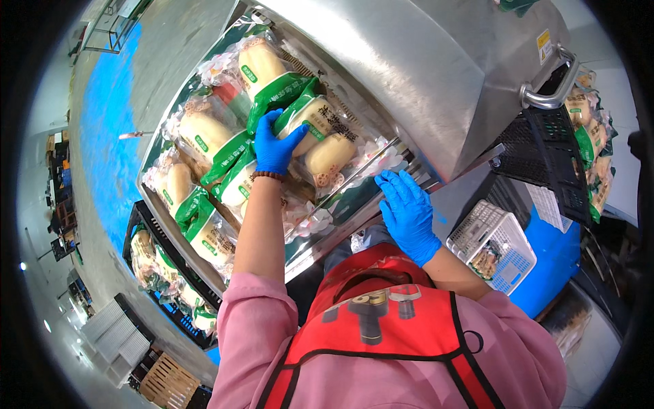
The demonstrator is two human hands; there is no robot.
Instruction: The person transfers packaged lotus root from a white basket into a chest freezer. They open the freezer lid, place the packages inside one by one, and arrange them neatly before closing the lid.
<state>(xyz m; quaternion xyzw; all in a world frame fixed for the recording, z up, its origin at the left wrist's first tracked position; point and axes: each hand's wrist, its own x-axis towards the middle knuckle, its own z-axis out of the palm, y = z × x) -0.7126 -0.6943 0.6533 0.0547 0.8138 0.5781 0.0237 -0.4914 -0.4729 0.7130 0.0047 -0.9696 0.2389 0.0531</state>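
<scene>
My left hand (277, 143), in a blue glove, lies on clear-and-green plastic packs of lotus root. Its thumb and fingers are spread about the green end of one lotus root pack (311, 122); whether they grip it is unclear. Several more packs, among them a lotus root pack (204, 130) to the left, fill the bed of a stainless-steel machine (292, 268). A thin metal rod (357, 174) crosses the bag ends near me. My right hand (409, 217), also blue-gloved, rests with extended fingers at the bed's near right edge, holding nothing.
A raised steel lid (409, 66) with a tubular handle (554, 84) rises beyond the bed. Packs lie in a black crate (148, 220) at left. To the right are a white basket (472, 225) with some packs inside and a tilted black crate (531, 148).
</scene>
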